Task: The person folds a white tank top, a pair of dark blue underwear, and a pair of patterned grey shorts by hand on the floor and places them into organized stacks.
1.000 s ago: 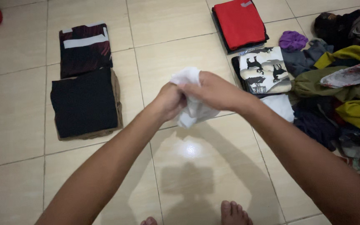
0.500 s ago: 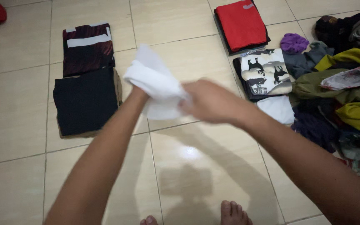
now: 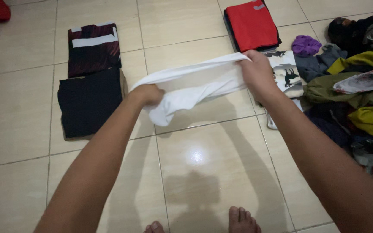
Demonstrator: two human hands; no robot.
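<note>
Left hand (image 3: 148, 95) closed in a fist around one end of a white garment (image 3: 195, 84); right hand (image 3: 257, 74) clamped on the other end, fingers curled over the cloth. Stretched in the air between both hands, above the tiled floor (image 3: 203, 172), sagging slightly in the middle, a loose flap hanging below the left hand.

Just beyond the left hand, flat on the floor: a folded black garment (image 3: 89, 102), and past it a folded dark red garment with a white band (image 3: 93, 49). Beyond the right hand: a folded red shirt (image 3: 251, 25) on top of something dark. Directly behind the right hand, a folded white printed shirt (image 3: 286, 71). Further right, an unsorted heap of clothes (image 3: 355, 86) in purple, grey, olive and mustard.

Judging by the layout, roughly midway: several pieces already folded and laid out, the white one opened but not yet folded, a sizeable heap left.

Kind of white garment hard to tell while bunched. Heap cut off at the right edge. Something white at the far left edge only partly in view. Bare toes (image 3: 238, 220) barely visible at the bottom.
</note>
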